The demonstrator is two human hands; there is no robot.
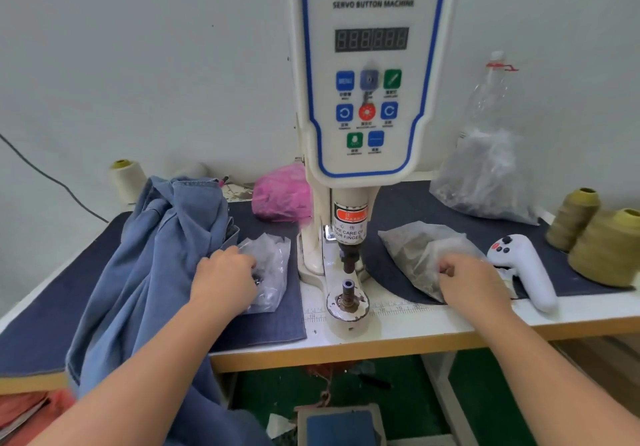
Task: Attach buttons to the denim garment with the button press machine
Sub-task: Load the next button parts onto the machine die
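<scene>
1. Both bare arms reach in from the bottom edge, over the front edge of the desk [433, 328].
2. The left hand [225, 277] rests on a small clear bag [272, 269] on the left side of the desk. Its fingers curl down into the bag, but I cannot tell if they hold anything.
3. The right hand [472, 281] is on the right side. Its fingers are curled and they pinch the edge of another clear bag [420, 255] with small bits inside.
4. The denim garment [162, 258] lies bunched at the left. It touches the left arm and hangs over the front edge of the desk.
5. The button press machine [360, 127] stands in the middle, between the two hands. Its round base post [347, 288] is bare.
6. A white controller [526, 267] lies just beside the right hand, near the front edge.
7. Two greenish thread cones [595, 237] stand at the right edge.
8. A cream thread cone [127, 179] stands at the back left corner.
9. A pink bag [280, 194] sits behind the machine's left side, and a big clear bag [485, 179] leans at the back right, with a plastic bottle [490, 89] above it.
</scene>
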